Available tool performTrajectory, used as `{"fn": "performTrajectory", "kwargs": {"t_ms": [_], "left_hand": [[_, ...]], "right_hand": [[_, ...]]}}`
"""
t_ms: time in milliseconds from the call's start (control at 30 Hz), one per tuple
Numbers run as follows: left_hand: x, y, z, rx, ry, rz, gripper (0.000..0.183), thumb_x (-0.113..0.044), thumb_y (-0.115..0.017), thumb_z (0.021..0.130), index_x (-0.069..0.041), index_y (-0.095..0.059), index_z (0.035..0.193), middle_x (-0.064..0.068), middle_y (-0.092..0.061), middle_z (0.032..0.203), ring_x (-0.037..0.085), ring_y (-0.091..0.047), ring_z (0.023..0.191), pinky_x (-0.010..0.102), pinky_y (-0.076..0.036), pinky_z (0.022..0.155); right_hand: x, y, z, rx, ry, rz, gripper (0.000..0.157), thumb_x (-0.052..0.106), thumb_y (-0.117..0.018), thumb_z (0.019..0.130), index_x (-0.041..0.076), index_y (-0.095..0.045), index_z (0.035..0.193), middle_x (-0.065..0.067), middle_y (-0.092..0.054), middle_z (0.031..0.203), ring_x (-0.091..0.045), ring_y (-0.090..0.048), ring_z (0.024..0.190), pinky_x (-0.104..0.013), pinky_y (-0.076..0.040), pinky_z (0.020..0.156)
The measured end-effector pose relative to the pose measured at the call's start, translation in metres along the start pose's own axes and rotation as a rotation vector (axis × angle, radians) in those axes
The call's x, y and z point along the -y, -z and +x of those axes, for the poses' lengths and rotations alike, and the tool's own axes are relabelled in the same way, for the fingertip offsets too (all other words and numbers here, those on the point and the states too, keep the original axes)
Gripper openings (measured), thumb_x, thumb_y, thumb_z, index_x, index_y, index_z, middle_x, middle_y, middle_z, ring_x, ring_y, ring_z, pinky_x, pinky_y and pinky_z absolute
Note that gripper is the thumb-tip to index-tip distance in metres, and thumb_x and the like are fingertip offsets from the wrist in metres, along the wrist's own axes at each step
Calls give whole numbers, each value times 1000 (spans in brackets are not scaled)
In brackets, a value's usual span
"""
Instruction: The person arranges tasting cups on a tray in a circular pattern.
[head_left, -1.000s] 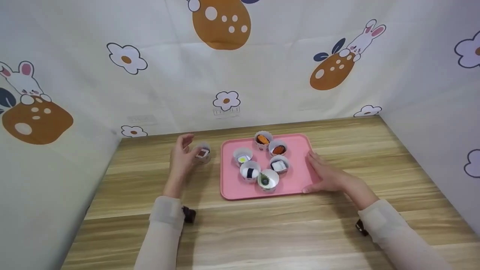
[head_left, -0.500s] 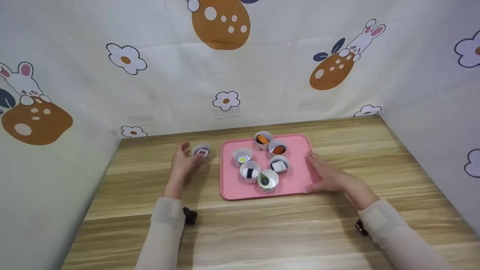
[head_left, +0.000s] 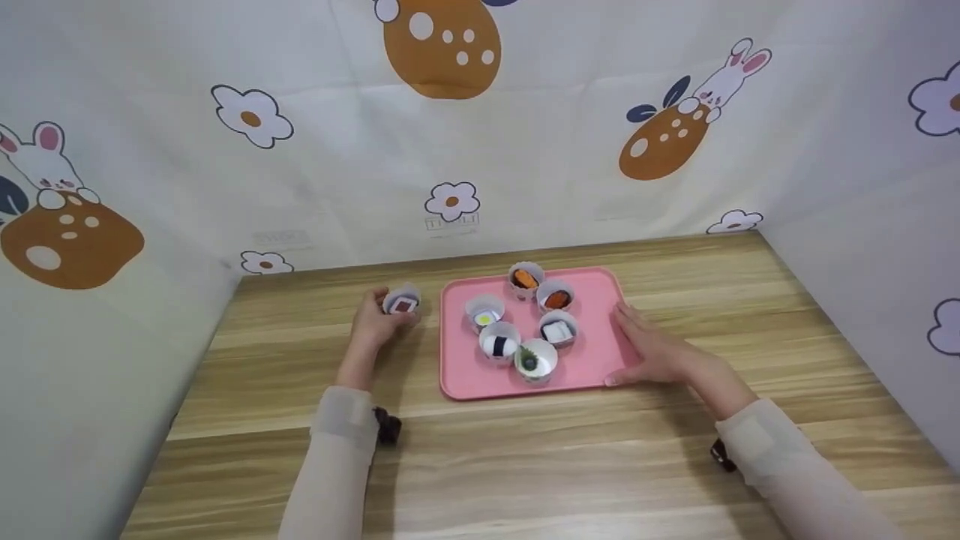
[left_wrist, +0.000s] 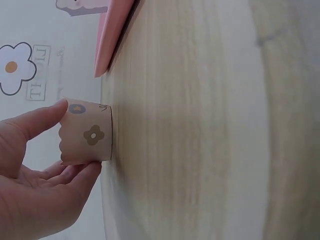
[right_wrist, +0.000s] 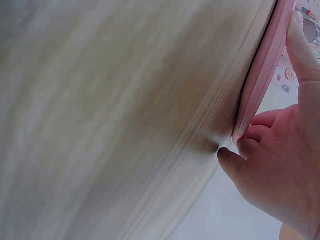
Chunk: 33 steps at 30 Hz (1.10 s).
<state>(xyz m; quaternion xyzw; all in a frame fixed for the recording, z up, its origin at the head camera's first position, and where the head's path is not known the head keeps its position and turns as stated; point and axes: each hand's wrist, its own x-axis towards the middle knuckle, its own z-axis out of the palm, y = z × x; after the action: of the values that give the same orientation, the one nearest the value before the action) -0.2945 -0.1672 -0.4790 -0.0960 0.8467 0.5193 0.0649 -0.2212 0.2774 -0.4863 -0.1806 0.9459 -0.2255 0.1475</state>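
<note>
My left hand (head_left: pixel 375 321) grips a paper baking cup (left_wrist: pixel 90 132) standing at the table's back left, thumb on one side and fingers on the other. Inside that cup lies a small toy sushi roll (head_left: pixel 403 306), white with a dark red centre. To its right is a pink tray (head_left: pixel 600 289). My right hand (head_left: pixel 652 349) holds the tray's right side, thumb at the front rim and fingers along the right edge. In the right wrist view, curled fingertips (right_wrist: pixel 255 132) lie against the pink rim. Part of the left fingers is hidden behind the cup.
Several paper cups with toy sushi stand on the tray, among them an orange-topped piece (head_left: pixel 525 279), a red-topped piece (head_left: pixel 557 300) and a black-banded white piece (head_left: pixel 499 346). Patterned cloth (head_left: pixel 525 150) rises behind the wooden table (head_left: pixel 540 465) and at its sides.
My left hand has come in lower around the cup, its fingers closing on it from beside it. The right hand and the tray have stayed where they were.
</note>
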Motion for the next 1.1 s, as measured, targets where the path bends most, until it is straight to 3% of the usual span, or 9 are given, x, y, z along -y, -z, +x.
{"fn": "performTrajectory", "kwargs": {"t_ms": [567, 1100], "left_hand": [[5, -8, 3, -87, -52, 44, 60, -12, -70, 90, 6, -43, 140, 27, -51, 140, 36, -49, 131, 46, -39, 115], [-14, -16, 5, -80, -61, 32, 63, -17, -71, 90, 2, -42, 142, 24, -50, 144, 35, -48, 134, 45, -38, 117]], "right_hand": [[1, 0, -1, 4, 7, 22, 121, 56, -77, 79, -6, -8, 156, -27, -1, 166, -46, -4, 153, -60, -14, 124], [1, -2, 1, 6, -3, 31, 120, 55, -77, 80, -5, -8, 157, -26, 0, 166, -45, -2, 153, -58, -12, 124]]}}
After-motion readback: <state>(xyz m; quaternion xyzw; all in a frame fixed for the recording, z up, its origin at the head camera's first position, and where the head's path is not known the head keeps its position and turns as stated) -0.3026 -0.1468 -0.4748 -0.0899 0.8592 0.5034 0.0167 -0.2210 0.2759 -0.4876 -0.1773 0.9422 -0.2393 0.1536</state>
